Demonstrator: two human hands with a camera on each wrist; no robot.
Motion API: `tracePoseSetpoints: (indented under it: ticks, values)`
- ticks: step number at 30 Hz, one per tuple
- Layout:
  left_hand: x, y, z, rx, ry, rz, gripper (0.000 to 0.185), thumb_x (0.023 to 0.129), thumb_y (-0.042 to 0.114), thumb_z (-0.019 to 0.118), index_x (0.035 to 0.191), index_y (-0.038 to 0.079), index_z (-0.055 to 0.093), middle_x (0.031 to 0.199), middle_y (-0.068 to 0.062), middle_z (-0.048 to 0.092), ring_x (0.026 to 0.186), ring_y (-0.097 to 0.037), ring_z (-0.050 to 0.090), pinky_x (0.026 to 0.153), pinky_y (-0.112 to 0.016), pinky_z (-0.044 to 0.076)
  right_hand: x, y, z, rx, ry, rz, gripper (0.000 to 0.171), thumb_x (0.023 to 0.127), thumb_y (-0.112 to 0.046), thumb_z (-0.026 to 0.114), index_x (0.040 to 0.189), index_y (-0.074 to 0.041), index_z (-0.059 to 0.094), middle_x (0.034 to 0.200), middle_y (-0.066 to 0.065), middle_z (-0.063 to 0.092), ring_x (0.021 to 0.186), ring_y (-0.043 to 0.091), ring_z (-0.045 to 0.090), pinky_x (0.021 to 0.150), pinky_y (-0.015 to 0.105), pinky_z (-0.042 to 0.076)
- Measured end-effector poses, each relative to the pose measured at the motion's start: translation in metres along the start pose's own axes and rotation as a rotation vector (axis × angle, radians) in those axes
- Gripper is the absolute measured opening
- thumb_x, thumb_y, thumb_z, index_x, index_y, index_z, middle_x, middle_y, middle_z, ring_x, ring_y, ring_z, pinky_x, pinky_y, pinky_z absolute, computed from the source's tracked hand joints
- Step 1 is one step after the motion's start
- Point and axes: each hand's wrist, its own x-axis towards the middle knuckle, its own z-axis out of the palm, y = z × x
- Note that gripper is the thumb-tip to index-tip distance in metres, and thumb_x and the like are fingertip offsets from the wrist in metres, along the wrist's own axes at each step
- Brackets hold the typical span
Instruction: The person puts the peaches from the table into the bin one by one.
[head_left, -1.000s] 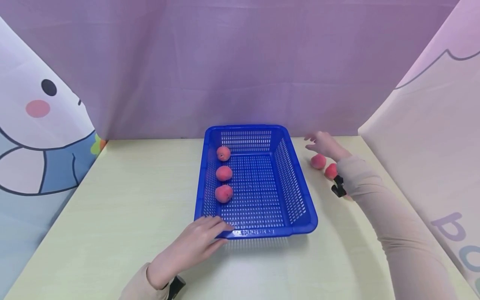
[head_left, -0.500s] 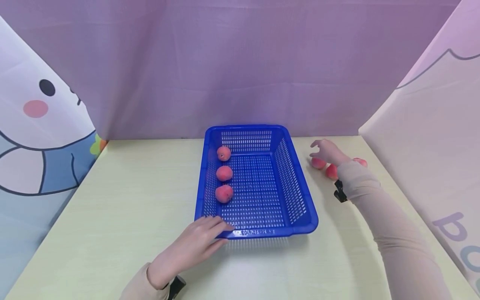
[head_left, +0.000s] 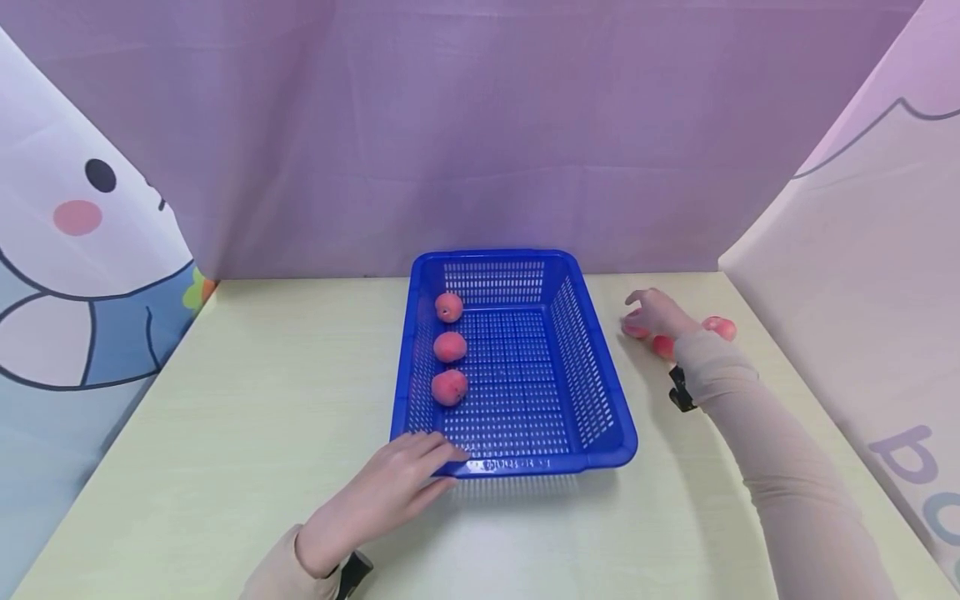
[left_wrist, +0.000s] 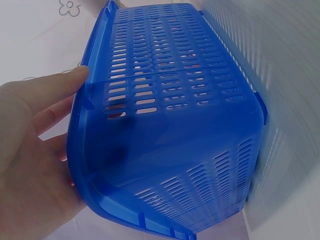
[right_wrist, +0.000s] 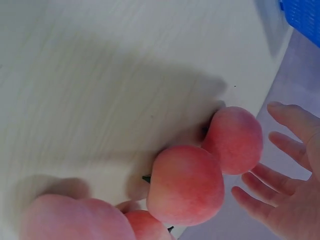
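Note:
My left hand (head_left: 397, 479) grips the front-left rim of a blue slotted plastic basket (head_left: 525, 465); in the left wrist view the thumb lies over the rim (left_wrist: 80, 115) and the fingers go behind it. Three pinkish-red peaches sit in a row along the basket's left side, the middle one (head_left: 450, 347) among them. Right of the basket, my right hand (head_left: 656, 312) is over the farthest loose peach (head_left: 634, 327), partly covering it. In the right wrist view its fingers are spread and loosely bent beside that peach (right_wrist: 235, 140), holding nothing.
More loose peaches lie close together on the right of the pale table: one (head_left: 663, 346) partly behind the right sleeve, another (head_left: 720, 327) beyond the forearm. A purple cloth (head_left: 480, 142) hangs behind the table. Printed panels (head_left: 862, 275) stand at both sides.
My right hand has come down and toward me from beyond the loose peaches to the farthest one. Peaches behind the right forearm have come into sight. My left hand and the basket have stayed still.

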Motion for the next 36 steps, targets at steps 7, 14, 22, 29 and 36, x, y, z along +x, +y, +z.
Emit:
tracePoseSetpoints:
  ticks: [7,14,22,29,36]
  values:
    - [0.0,0.0,-0.001,0.0,0.0,-0.002,0.021,0.075,0.018,0.068,0.095,0.012,0.062,0.085,0.005,0.059,0.077,-0.009,0.054,0.069,-0.025,0.046,0.0,0.003,0.004,0.016,-0.009,0.017,0.041,0.08,-0.009,0.06,0.111,0.014,0.048,0.102,0.03,0.056,0.094,0.039,0.054,0.09,0.049,0.037]
    - [0.001,0.001,-0.001,0.012,-0.002,0.006,0.022,0.074,0.017,0.069,0.095,0.012,0.062,0.085,0.005,0.058,0.077,-0.009,0.054,0.069,-0.026,0.046,-0.003,0.002,0.007,0.019,-0.003,0.001,0.041,0.078,-0.006,0.06,0.109,0.016,0.048,0.096,0.028,0.06,0.089,0.037,0.057,0.086,0.047,0.04]
    - [0.001,0.001,-0.002,0.008,-0.004,0.017,0.021,0.076,0.017,0.067,0.096,0.012,0.061,0.085,0.004,0.059,0.077,-0.01,0.054,0.069,-0.026,0.045,-0.002,0.005,0.012,-0.007,0.001,0.006,0.038,0.078,-0.006,0.06,0.107,0.016,0.05,0.094,0.027,0.059,0.086,0.036,0.055,0.083,0.046,0.041]
    - [0.001,0.002,-0.002,0.015,0.011,0.031,0.022,0.075,0.016,0.069,0.095,0.012,0.061,0.085,0.004,0.059,0.077,-0.01,0.055,0.07,-0.027,0.046,0.0,0.007,0.017,-0.046,0.016,0.024,0.033,0.078,-0.006,0.059,0.104,0.014,0.053,0.094,0.026,0.057,0.087,0.037,0.05,0.086,0.049,0.039]
    - [0.001,0.002,-0.002,0.024,0.009,0.023,0.022,0.075,0.017,0.069,0.095,0.012,0.062,0.086,0.004,0.059,0.078,-0.01,0.055,0.072,-0.028,0.046,0.002,0.008,0.017,-0.065,0.017,0.017,0.032,0.078,-0.006,0.059,0.104,0.014,0.054,0.095,0.026,0.057,0.087,0.037,0.05,0.087,0.049,0.038]
